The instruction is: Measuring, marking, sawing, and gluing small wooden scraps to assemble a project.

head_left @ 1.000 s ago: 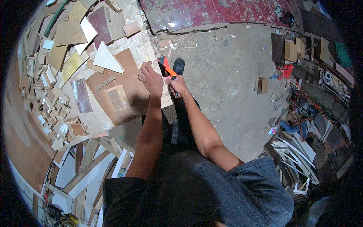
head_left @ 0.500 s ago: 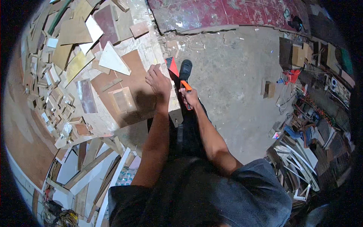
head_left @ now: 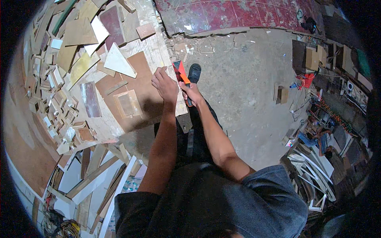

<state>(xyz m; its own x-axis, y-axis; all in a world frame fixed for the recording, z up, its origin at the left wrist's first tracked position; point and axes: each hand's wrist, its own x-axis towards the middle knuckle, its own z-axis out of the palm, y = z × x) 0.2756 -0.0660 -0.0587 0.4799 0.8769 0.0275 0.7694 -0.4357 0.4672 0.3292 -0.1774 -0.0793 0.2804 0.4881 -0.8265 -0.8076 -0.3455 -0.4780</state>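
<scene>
My right hand [head_left: 191, 93] is closed around the orange and black handle of a hand saw [head_left: 185, 79], at the right edge of the workbench [head_left: 170, 59]. A flat red and black shape extends forward from the handle; I cannot tell whether it is all part of the saw. My left hand [head_left: 164, 84] is just left of it, over the bench edge, fingers loosely bent and nothing visible in them. Beneath and beside it lies a brown board [head_left: 137, 65], with a small framed panel [head_left: 127, 104] on top. A grey plate with a small hole [head_left: 184, 123] shows below the bench edge.
Wood offcuts [head_left: 79, 31] and a white triangular piece [head_left: 119, 61] cover the bench's left side. Planks [head_left: 95, 174] lean at lower left. My shoe [head_left: 194, 71] is on the concrete floor [head_left: 246, 79]. Scrap [head_left: 313, 166] and a red container [head_left: 305, 80] are at right.
My right hand has moved left and slightly forward with the saw, bringing its handle closer to the bench edge. My left hand has stayed almost in place.
</scene>
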